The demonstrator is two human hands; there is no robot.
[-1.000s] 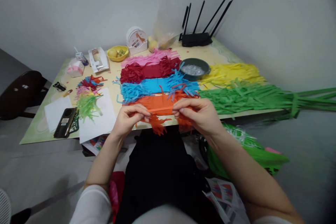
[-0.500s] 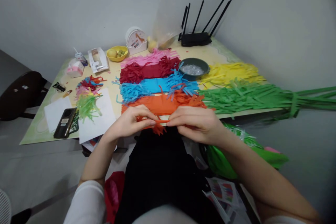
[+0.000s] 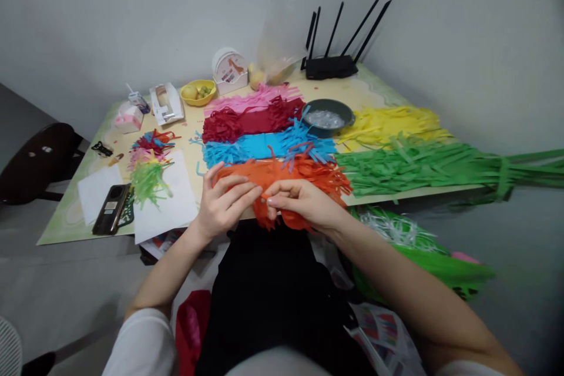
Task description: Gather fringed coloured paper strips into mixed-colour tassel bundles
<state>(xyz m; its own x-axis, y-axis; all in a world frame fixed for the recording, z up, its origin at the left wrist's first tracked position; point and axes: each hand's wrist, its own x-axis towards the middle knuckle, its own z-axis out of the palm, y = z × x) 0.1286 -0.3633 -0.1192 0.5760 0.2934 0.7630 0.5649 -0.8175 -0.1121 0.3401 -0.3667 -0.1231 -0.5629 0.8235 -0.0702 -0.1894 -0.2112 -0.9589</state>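
Note:
My left hand (image 3: 227,200) and my right hand (image 3: 299,202) meet at the near edge of the table (image 3: 66,211), both pinching a fringed orange paper piece (image 3: 282,173). The left fingers lie over its left end; the right fingers are curled around its lower fringe, which hangs over the table edge. Behind it lie fringed paper pieces in blue (image 3: 259,145), dark red (image 3: 247,120) and pink (image 3: 255,97).
Green paper strips (image 3: 423,164) and yellow strips (image 3: 388,120) spread to the right. A dark bowl (image 3: 328,114), a router (image 3: 330,64), a yellow bowl (image 3: 198,91), white sheets (image 3: 170,200), a small heap of mixed fringes (image 3: 147,158) and a dark stencil ruler (image 3: 110,208) are also there. A green bag (image 3: 423,258) sits below.
Both hands have come closer together and moved forward onto the table edge, bunching the orange paper that was held stretched between them a second ago.

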